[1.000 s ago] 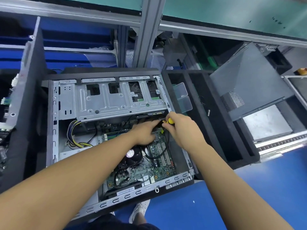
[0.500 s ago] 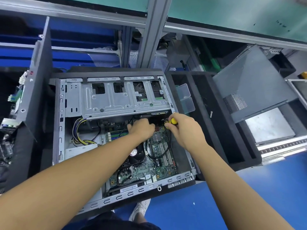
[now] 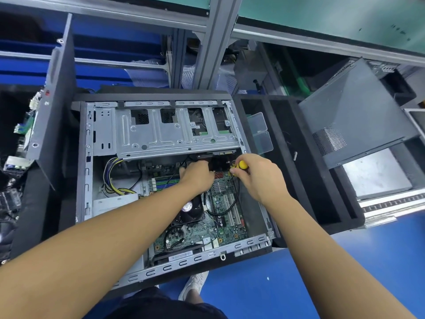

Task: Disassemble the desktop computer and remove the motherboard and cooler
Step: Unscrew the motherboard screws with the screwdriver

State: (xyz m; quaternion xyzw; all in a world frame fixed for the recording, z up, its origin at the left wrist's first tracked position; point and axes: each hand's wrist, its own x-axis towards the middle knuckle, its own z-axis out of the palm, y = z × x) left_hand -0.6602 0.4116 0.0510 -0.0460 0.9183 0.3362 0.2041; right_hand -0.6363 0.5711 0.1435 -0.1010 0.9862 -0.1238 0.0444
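The right hand (image 3: 259, 178), just right of centre frame, pinches a screwdriver (image 3: 242, 165) by its rounded yellow handle, thumb and fingers curled round it. The shaft is mostly hidden. The left hand (image 3: 197, 176) lies just beside it, knuckles up, fingers bent down below the edge of the drive cage (image 3: 174, 132); whether it grips anything I cannot tell.

Both work at the upper edge of the motherboard (image 3: 227, 217), which lies flat in the open case (image 3: 87, 171) at mid-frame. The cooler (image 3: 190, 210) sits on it, partly under the left forearm. My reading is that a screw or card near the board's upper right corner is being undone, and neither board nor cooler is out yet. The next move likely calls for keeping the tip square in the screw head, then clearing the black cable (image 3: 238, 192) looped over the slots before any lift.

The board is green and densely studded, with a finned silver heatsink (image 3: 219, 186) and pale slots. The cooler is a round black fan with a sticker at its hub. The cage is bare stamped steel, ribbed and holed. Yellow and black wires (image 3: 110, 178) curve at the left. A grey perforated panel (image 3: 358, 116) leans at upper right, and the bench (image 3: 299, 284) is smooth blue
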